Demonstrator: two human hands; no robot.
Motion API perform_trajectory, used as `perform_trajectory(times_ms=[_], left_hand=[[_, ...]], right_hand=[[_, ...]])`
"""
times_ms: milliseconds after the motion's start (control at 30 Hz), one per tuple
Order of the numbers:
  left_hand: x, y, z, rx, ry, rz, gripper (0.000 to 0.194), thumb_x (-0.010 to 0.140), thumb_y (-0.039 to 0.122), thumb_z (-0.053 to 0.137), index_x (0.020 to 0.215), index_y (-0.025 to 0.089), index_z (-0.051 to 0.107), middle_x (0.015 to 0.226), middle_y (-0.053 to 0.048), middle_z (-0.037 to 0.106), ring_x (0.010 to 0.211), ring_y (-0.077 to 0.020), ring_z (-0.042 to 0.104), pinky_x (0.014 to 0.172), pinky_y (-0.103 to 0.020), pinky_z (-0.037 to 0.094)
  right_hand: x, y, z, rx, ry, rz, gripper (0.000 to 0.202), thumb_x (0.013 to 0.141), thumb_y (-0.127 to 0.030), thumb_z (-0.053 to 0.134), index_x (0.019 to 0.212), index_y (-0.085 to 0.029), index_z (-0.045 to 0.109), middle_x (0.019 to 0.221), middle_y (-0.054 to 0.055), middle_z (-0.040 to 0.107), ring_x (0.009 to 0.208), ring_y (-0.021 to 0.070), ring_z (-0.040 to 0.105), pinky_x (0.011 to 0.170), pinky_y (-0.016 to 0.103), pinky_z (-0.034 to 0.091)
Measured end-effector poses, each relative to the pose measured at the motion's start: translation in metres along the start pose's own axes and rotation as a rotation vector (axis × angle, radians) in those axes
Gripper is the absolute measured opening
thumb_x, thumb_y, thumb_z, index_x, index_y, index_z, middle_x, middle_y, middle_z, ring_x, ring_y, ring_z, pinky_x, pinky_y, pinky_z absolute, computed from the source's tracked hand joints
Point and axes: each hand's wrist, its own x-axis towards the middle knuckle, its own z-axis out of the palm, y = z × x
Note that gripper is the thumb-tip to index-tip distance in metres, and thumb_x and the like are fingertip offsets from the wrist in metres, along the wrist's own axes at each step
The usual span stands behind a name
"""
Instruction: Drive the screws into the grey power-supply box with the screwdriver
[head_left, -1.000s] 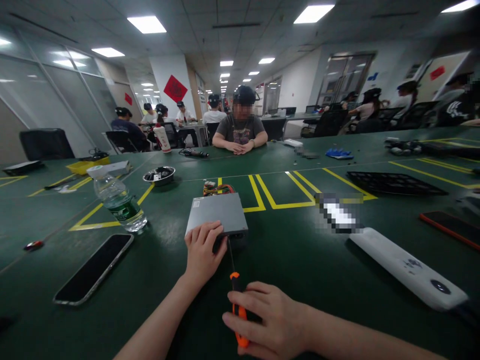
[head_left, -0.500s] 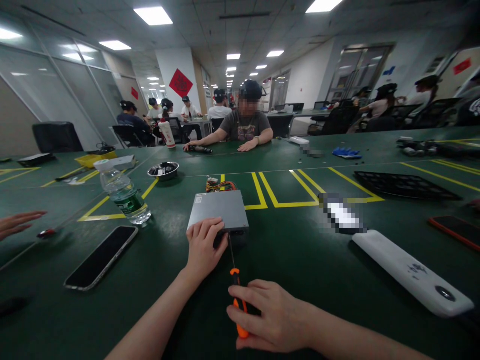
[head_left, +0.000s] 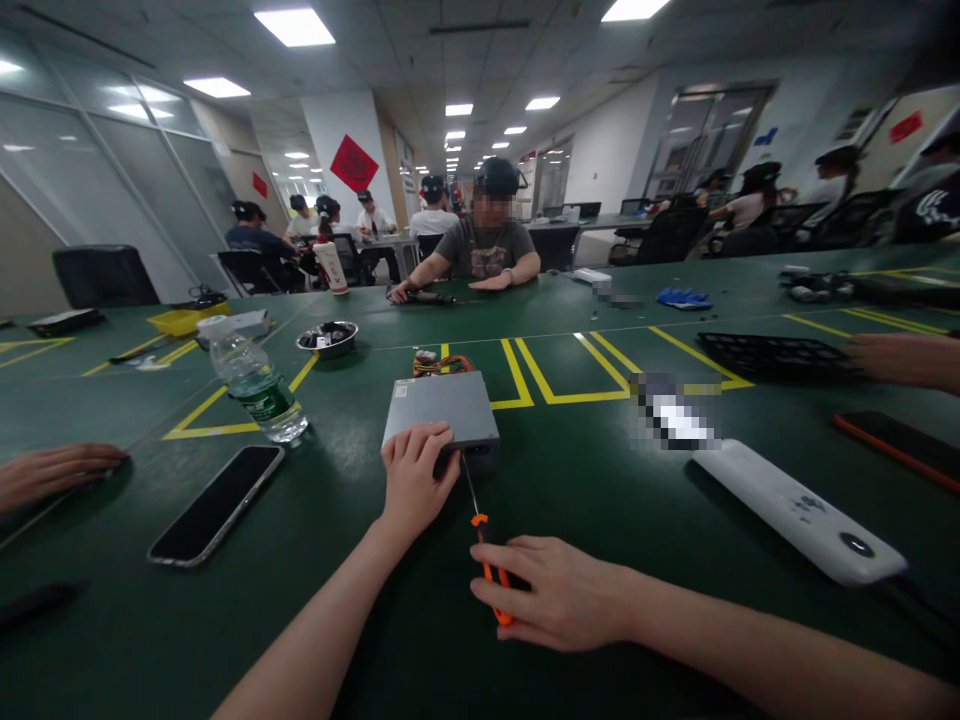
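Observation:
A grey metal box [head_left: 435,400] with a bundle of coloured wires [head_left: 450,364] behind it sits on the green table. My left hand [head_left: 416,475] grips its front left corner, fingers on top and thumb at the front side. My right hand [head_left: 551,590] holds an orange and black screwdriver [head_left: 493,575] by the handle. Its thin shaft points forward to the box's front side, near my left thumb. Where the tip meets the box is too small to make out.
Left of the box are a water bottle [head_left: 262,390], a phone [head_left: 217,505], a metal bowl [head_left: 327,340] and another person's hand [head_left: 64,475]. On the right lie a white device [head_left: 799,510], a red-edged phone [head_left: 900,450] and a black tray [head_left: 776,355] touched by another hand.
The camera view has shifted slightly. The screwdriver handle now leans more to the right. The hand at far left has come down to the table, and another person's hand has appeared by the black tray.

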Motion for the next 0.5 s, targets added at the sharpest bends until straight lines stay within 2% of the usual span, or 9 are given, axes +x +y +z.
perform_trajectory(times_ms=[67, 300, 500], left_hand=[[0.000, 0.000, 0.000, 0.000, -0.008, -0.004, 0.018, 0.079, 0.024, 0.057, 0.097, 0.024, 0.055, 0.105, -0.003, 0.062, 0.099, -0.0211, 0.052, 0.086, -0.039, 0.031], [0.002, 0.001, -0.001, 0.004, -0.008, -0.001, 0.018, 0.079, 0.024, 0.056, 0.096, 0.024, 0.054, 0.105, -0.003, 0.063, 0.098, -0.0218, 0.052, 0.085, -0.039, 0.032], [0.001, 0.000, 0.001, 0.004, -0.012, 0.000, 0.019, 0.078, 0.024, 0.057, 0.097, 0.025, 0.055, 0.106, -0.003, 0.062, 0.099, -0.0218, 0.052, 0.085, -0.040, 0.031]], right_hand=[[0.000, 0.001, 0.004, -0.016, 0.019, -0.007, 0.035, 0.090, -0.037, 0.044, 0.114, -0.012, 0.050, 0.121, 0.019, 0.052, 0.091, 0.0220, 0.061, 0.075, 0.034, 0.051], [0.010, 0.004, 0.014, -0.048, 0.233, -0.075, 0.029, 0.088, -0.039, 0.048, 0.090, -0.011, 0.055, 0.107, 0.015, 0.061, 0.075, 0.0149, 0.061, 0.068, 0.028, 0.050], [0.003, 0.006, 0.010, 0.000, 0.399, -0.144, 0.027, 0.083, -0.034, 0.049, 0.095, -0.010, 0.052, 0.095, 0.014, 0.064, 0.063, 0.0142, 0.059, 0.057, 0.028, 0.048]])
